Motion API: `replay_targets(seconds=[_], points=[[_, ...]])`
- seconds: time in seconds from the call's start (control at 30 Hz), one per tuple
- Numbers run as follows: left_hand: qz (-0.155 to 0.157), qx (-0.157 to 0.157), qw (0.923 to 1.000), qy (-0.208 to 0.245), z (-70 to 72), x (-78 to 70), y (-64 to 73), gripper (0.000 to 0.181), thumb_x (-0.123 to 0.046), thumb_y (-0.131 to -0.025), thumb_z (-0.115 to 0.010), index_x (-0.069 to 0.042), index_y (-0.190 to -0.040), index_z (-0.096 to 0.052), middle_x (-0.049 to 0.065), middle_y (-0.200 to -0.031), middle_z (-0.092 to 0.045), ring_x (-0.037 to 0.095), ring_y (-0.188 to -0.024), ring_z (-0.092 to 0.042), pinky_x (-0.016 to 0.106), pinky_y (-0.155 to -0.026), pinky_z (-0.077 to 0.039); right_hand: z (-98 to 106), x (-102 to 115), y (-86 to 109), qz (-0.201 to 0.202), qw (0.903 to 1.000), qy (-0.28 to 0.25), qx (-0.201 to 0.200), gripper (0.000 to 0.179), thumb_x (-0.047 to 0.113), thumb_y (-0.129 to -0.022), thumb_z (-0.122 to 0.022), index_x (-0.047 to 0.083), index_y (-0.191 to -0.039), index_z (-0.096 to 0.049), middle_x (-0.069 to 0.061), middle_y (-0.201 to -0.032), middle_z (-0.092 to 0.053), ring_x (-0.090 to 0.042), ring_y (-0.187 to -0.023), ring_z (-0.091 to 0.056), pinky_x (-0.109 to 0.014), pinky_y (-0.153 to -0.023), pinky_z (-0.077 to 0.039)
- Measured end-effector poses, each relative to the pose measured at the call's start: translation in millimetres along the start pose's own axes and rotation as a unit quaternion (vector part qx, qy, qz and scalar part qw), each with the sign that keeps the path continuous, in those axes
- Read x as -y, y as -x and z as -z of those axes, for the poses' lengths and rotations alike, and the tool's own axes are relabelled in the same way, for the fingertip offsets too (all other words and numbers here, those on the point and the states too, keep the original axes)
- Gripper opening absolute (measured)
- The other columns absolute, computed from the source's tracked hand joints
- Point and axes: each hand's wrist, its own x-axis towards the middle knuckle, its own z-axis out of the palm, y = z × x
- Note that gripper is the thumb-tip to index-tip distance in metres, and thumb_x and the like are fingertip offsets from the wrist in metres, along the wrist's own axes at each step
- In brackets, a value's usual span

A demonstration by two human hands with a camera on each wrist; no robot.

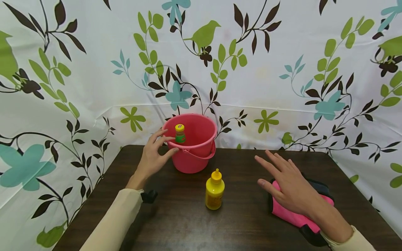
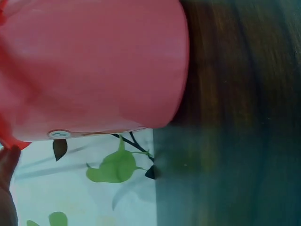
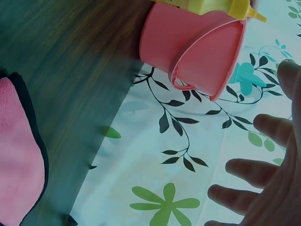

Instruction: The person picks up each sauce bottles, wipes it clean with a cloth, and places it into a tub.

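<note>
A pink bucket (image 1: 194, 160) stands at the back of the table, its handle hanging down in front. Within its mouth is a small jar (image 1: 180, 134) with a yellow lid and green lower part. My left hand (image 1: 154, 153) is at the bucket's left rim, fingers and thumb apart, beside the jar; I cannot tell whether a fingertip touches it. In front of the bucket a yellow squeeze bottle (image 1: 215, 191) with a pointed nozzle stands upright. My right hand (image 1: 290, 186) hovers with spread fingers over a pink and black cloth item (image 1: 293, 212), holding nothing.
The dark wooden table (image 1: 176, 226) carries all these things. Behind it and at the sides hangs a white cloth (image 1: 260, 73) printed with leaves, flowers and birds. A black strap piece (image 1: 149, 196) sits at my left wrist.
</note>
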Motion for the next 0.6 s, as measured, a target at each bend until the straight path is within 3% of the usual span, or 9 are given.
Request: replay_targets(seconds=[0.1, 0.23, 0.6], points=[[-0.009, -0.026, 0.9996, 0.011, -2.3, 3.0, 1.2, 0.039, -0.020, -0.086, -0.089, -0.009, -0.120, -0.074, 0.017, -0.153, -0.055, 0.040, -0.150, -0.044, 0.065, -0.106, -0.054, -2.4, 1.2, -1.5, 0.000, 1.0000, -0.001, 0.004, 0.068, 0.049, -0.106, -0.060, 0.035, -0.166, -0.033, -0.015, -0.175, -0.029, -0.051, -0.158, -0.029, -0.079, -0.121, -0.021], [-0.003, -0.037, 0.9990, 0.024, -3.7, 3.8, 0.5, 0.035, -0.021, -0.086, -0.089, -0.010, -0.116, -0.075, 0.015, -0.150, -0.057, 0.038, -0.149, -0.046, 0.064, -0.107, -0.054, -5.0, 2.5, -3.3, 0.004, 1.0000, -0.005, 0.004, 0.068, 0.048, -0.106, -0.060, 0.033, -0.167, -0.033, -0.016, -0.174, -0.030, -0.049, -0.158, -0.029, -0.079, -0.121, -0.022], [0.060, 0.009, 0.9978, 0.024, 4.2, -1.9, -3.6, 0.035, -0.033, -0.088, -0.087, -0.014, -0.115, -0.074, 0.010, -0.151, -0.055, 0.035, -0.151, -0.042, 0.063, -0.104, -0.056, -10.8, 7.6, -8.6, 0.013, 0.9995, -0.025, -0.010, 0.070, 0.045, -0.106, -0.063, 0.035, -0.167, -0.031, -0.012, -0.174, -0.031, -0.043, -0.158, -0.032, -0.075, -0.121, -0.028]])
